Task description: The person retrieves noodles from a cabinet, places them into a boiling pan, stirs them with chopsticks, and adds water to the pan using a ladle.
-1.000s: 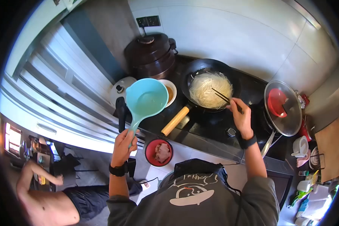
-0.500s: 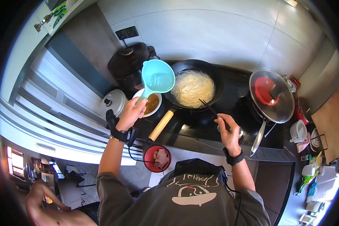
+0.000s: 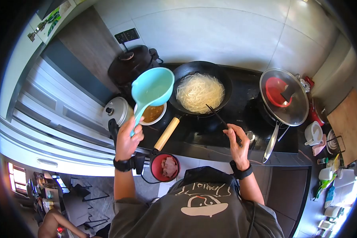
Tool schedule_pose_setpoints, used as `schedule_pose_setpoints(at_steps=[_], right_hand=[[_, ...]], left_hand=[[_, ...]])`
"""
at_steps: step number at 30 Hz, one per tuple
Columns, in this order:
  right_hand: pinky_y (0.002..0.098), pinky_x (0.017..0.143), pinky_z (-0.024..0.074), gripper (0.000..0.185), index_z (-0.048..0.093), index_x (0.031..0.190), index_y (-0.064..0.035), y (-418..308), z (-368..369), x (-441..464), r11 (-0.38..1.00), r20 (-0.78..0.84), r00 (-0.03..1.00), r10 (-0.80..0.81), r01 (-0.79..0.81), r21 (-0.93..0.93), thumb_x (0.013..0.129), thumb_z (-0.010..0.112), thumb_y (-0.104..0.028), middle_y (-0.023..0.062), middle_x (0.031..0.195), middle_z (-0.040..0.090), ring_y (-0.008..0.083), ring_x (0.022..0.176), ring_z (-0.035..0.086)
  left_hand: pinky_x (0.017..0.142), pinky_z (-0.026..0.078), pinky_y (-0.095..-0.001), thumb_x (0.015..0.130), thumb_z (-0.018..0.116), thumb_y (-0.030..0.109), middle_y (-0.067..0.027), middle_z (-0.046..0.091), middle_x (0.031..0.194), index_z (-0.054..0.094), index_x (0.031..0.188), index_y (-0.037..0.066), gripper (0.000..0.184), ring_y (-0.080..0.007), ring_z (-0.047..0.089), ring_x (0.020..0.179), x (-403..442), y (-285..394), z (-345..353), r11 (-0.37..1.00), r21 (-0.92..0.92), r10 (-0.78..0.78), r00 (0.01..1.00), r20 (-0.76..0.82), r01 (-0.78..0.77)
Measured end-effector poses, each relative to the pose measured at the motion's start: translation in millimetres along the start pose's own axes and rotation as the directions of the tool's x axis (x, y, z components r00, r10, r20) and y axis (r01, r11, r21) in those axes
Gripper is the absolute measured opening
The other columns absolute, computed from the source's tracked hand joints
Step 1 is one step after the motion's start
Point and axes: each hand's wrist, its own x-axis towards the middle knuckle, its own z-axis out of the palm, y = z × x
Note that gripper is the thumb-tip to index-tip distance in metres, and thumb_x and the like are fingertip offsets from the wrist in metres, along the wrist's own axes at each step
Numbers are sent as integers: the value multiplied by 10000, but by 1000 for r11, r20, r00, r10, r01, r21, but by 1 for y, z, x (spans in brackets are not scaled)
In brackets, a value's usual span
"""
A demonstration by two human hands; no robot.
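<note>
My left hand (image 3: 129, 136) is closed around the handle of a light-blue ladle (image 3: 154, 85), its wide bowl tilted above a white bowl of brown soup (image 3: 152, 114). In my right hand (image 3: 238, 143) is a pair of dark chopsticks (image 3: 222, 119), their tips at the near rim of the black wok (image 3: 182, 73). Pale thin noodles (image 3: 200, 93) lie heaped in the wok. Its wooden handle (image 3: 167, 134) points toward me, left of centre.
A lidded pan (image 3: 283, 96) with a long metal handle sits on the right of the hob. A black pot (image 3: 131, 65) and a grey lidded pot (image 3: 117, 112) stand at left. Below the counter edge is a red bowl (image 3: 156, 168) with raw meat. A person's arm (image 3: 61, 218) shows at lower left.
My left hand has drawn back and left with the ladle, whose bowl has turned and shows less water inside. The right hand and chopsticks have hardly moved.
</note>
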Motion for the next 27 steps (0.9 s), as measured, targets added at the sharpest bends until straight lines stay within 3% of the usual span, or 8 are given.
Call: schedule_pose_setpoints(at_steps=[4,11,16,19,21,24,25,27], right_hand=[[250,692,455,179,585,958,50,4,5,1,1000,4,1000,10,-10,19,869,532,-95,129,883,601,168,757,609],[267,699,457,149,592,953,37,-10,26,42,982,74,986,-148,155,-106,835,556,-45,137,891,606,186,766,601],[276,661,455,151,600,934,28,13,59,69,983,239,964,-120,149,-105,817,578,-65,152,821,613,195,747,603],[290,630,459,168,611,909,31,57,65,115,933,319,920,-228,300,-200,817,569,-103,173,762,623,199,706,619],[253,643,469,202,627,921,25,58,60,146,948,195,979,-53,111,-299,842,543,-141,131,740,649,150,705,624],[247,634,465,215,629,925,18,32,56,154,939,136,984,-112,150,-309,843,549,-164,115,719,651,140,683,622],[247,634,465,215,629,925,18,30,60,149,939,141,983,-113,153,-310,843,549,-164,115,719,651,140,683,622],[241,631,462,214,624,917,30,29,69,135,952,329,938,-111,196,-237,844,555,-159,111,723,651,142,677,622]], left_hand=[[428,248,-176,938,395,241,34,393,586,523,1052,-26,317,-24,287,416,-47,-9,-21,998,31,58,990,-131,-55],[387,230,-185,932,421,227,22,397,549,533,1013,-26,288,-28,276,389,-109,-37,-49,995,59,93,959,-268,-80],[386,224,-181,929,430,238,21,402,548,522,1015,-31,297,-27,271,381,-132,-61,-55,997,-12,68,934,-349,-78],[386,221,-180,931,426,237,21,400,551,521,1015,-32,298,-25,269,380,-138,-73,-57,995,-58,59,940,-337,-83],[385,219,-179,934,418,233,22,397,551,521,1019,-33,297,-24,264,379,-142,-79,-60,994,-65,56,933,-356,-84],[383,219,-178,937,410,228,22,396,553,519,1023,-33,295,-25,263,382,-147,-86,-59,994,-71,46,930,-364,-77],[383,220,-178,939,407,228,22,394,552,517,1025,-33,296,-25,261,382,-147,-88,-57,993,-82,42,926,-374,-79],[383,220,-177,940,405,227,23,392,551,514,1026,-34,296,-26,259,382,-146,-89,-56,992,-96,37,922,-385,-80]])
